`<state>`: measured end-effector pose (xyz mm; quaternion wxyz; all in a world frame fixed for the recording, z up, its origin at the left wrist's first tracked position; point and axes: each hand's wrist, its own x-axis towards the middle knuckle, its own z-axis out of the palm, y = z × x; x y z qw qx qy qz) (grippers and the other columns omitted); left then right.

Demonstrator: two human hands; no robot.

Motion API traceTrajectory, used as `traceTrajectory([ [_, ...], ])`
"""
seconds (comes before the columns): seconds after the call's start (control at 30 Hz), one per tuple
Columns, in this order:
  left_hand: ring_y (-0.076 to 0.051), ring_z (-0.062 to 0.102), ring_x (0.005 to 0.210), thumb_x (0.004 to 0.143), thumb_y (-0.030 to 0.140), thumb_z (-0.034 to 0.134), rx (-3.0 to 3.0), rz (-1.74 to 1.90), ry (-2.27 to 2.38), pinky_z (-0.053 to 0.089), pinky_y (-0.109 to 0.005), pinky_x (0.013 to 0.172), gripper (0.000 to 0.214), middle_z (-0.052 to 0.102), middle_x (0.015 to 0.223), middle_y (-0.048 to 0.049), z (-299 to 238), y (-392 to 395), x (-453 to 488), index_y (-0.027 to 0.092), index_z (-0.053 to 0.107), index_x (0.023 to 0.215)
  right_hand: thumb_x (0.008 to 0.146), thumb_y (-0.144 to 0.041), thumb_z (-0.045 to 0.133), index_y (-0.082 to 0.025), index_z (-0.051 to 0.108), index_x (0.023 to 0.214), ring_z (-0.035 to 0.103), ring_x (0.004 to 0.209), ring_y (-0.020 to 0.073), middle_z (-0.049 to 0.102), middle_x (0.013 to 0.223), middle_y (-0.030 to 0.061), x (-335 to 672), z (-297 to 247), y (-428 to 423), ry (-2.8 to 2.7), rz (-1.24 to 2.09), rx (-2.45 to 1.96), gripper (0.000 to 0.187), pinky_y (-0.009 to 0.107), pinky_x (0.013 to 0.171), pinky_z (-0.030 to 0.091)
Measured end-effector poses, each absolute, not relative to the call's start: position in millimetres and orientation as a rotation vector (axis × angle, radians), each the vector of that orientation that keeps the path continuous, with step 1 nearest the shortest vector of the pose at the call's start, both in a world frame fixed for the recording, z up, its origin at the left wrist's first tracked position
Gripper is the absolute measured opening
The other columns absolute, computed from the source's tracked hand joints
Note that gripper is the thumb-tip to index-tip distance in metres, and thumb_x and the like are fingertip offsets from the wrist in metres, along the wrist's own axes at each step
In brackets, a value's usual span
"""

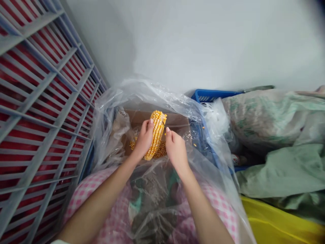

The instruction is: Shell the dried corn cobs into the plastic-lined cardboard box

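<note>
My left hand [145, 139] is closed round the left side of an ear of corn [156, 135], which stands nearly upright, its top leaning right. Yellow kernels cover most of it, with a ragged edge at the upper right. Close by on the right is my right hand [176, 149], its fingers curled and thumb pointing up toward the ear. Whatever those fingers may hold is hidden. Beneath both hands, loose corn kernels [160, 151] lie in a clear plastic sheet [104, 108] that lines a box with a cardboard wall [175, 118].
A tall slatted plastic crate [50, 130] with red behind it stands at left. To the right are a blue basket [218, 93], a stuffed woven sack [266, 118], green fabric [284, 169] and something yellow [281, 220]. A pale wall [203, 44] rises behind.
</note>
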<state>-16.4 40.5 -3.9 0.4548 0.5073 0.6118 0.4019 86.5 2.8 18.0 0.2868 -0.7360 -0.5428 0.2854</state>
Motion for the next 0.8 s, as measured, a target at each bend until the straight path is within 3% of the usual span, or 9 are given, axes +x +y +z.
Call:
traceTrajectory([
  [0.3, -0.017, 0.055, 0.095, 0.085, 0.049, 0.028, 1.354, 1.038, 1.584, 0.040, -0.029, 0.083, 0.039, 0.060, 0.102, -0.0049, 6.4, 46.4, -26.3, 0.021, 0.048, 0.103, 0.083, -0.050, 0.030, -0.020, 0.029, 0.053, 0.030, 0.048, 0.0095, 0.031, 0.047, -0.0043, 111.7, 30.8, -4.9, -1.545, 0.900, -1.870, 0.043, 0.023, 0.048, 0.020],
  [0.8, -0.018, 0.057, 0.090, 0.085, 0.051, 0.028, 1.437, 0.971, 1.582, 0.040, -0.030, 0.082, 0.040, 0.062, 0.094, -0.0042, 1.3, 44.4, -23.1, 0.022, 0.050, 0.102, 0.082, -0.052, 0.033, -0.018, 0.033, 0.051, 0.028, 0.047, 0.0081, 0.028, 0.046, -0.0047, 123.4, 36.6, -5.2, -1.596, 1.018, -1.890, 0.046, 0.023, 0.047, 0.019],
])
